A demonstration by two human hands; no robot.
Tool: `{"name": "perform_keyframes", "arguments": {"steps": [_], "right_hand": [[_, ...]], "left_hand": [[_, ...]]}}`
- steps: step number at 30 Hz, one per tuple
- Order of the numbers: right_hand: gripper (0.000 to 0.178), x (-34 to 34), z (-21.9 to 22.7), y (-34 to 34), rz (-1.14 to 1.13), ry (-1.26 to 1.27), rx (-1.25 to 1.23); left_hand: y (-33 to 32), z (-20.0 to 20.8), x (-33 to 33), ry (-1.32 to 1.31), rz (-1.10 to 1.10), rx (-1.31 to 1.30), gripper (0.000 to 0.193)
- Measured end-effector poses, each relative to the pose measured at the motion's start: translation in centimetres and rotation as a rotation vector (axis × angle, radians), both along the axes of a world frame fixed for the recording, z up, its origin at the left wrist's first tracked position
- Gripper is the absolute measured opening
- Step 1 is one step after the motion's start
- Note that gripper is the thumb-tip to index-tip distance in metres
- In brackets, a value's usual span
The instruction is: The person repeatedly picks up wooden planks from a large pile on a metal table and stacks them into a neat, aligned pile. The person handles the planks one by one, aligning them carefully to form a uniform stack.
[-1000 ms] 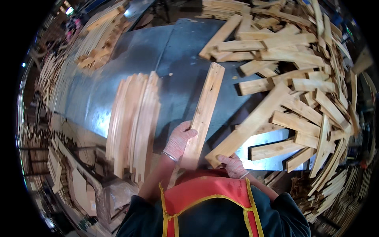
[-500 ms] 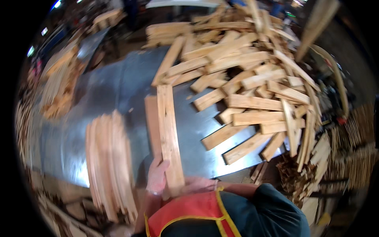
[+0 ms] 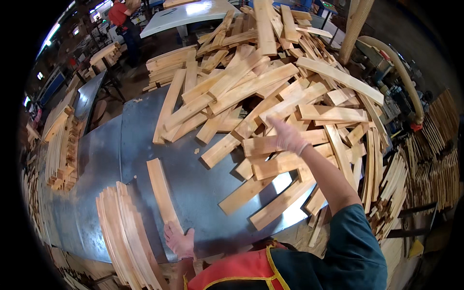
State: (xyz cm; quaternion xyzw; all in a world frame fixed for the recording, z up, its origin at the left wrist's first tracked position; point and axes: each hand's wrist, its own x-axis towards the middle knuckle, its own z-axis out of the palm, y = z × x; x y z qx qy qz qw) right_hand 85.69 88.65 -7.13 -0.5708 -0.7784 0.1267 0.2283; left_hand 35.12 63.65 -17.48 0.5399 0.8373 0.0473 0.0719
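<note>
My left hand (image 3: 180, 241), in a thin pale glove, lies over the near end of a wooden board (image 3: 162, 191) on the metal table, its fingers stretched out and its thumb apart. Left of that board stands a row of long boards (image 3: 123, 232), packed side by side. My right hand (image 3: 288, 137), gloved too, reaches out over the heap of loose boards (image 3: 237, 87). Its fingers are spread and touch or hover just above a short board (image 3: 258, 146); I cannot tell which.
The metal table (image 3: 140, 130) carries the heap. Another board stack (image 3: 60, 150) sits at the far left. A ribbed hose (image 3: 406, 79) hangs at the right, above more stacked wood (image 3: 435, 169). A person in red (image 3: 118, 17) stands far back.
Both hands were at a board close to my body. Now my right hand is out over the heap, and my left rests on a board on the table. The view has also shifted.
</note>
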Motion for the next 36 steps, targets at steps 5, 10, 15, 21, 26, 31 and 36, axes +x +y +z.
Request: {"name": "perform_keyframes", "arguments": {"steps": [5, 10, 15, 21, 26, 31, 36], "right_hand": [[0.08, 1.5, -2.1, -2.6, -0.144, -0.603, -0.195], [0.08, -2.3, 1.3, -3.4, -0.065, -0.533, -0.256], [0.087, -14.5, 11.6, -8.6, 0.282, -0.187, 0.023], [0.083, -24.1, 18.3, -11.9, 0.28, 0.784, -0.304], [0.07, -27.4, 10.2, -11.2, 0.125, 1.255, -0.543], [0.051, -30.2, 7.7, -10.9, -0.034, 1.541, -0.586], [0.041, -29.4, 7.1, -10.4, -0.127, 1.796, -0.447]], "left_hand": [[0.9, -0.2, -0.4, -0.235, 0.111, 0.031, 0.092], [-1.4, 1.3, -5.0, -1.911, 0.381, 0.221, 0.067], [-1.3, 5.1, -5.0, -1.702, 0.36, 0.072, 0.031], [-6.9, 6.3, -10.2, -0.1, 0.002, 0.143, 0.055], [-13.3, 1.7, -17.2, 0.353, 0.131, -0.035, 0.071], [-8.4, 5.7, -12.6, -0.849, -0.148, -0.146, 0.109], [-5.1, 10.2, -2.5, -1.064, -0.344, -0.273, 0.121]]}}
